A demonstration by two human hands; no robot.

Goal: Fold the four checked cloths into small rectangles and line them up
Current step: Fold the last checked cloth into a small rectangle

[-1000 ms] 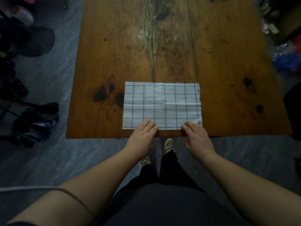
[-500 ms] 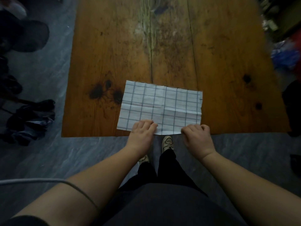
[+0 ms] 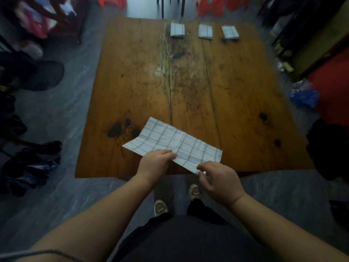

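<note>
A white checked cloth [image 3: 175,143], folded into a long rectangle, lies skewed near the front edge of the wooden table [image 3: 236,103]. Its left end curls up off the wood. My left hand [image 3: 154,164] pinches the cloth's near edge around the middle. My right hand [image 3: 219,178] pinches the near right corner, just past the table's edge. Three small folded checked cloths sit in a row at the far edge: the left cloth [image 3: 177,29], the middle cloth [image 3: 205,31] and the right cloth [image 3: 230,32].
Dark bags and clothes [image 3: 32,163] lie on the grey floor at the left. Red stools [image 3: 219,5] stand behind the table. A blue bag [image 3: 304,97] and a dark heap [image 3: 328,148] are at the right. My shoes [image 3: 160,208] show below the table's edge.
The cloth has turned from square with the table's edge to a slant, and its left end has lifted. Both hands went from lying on its near edge to pinching it. The view has tipped up.
</note>
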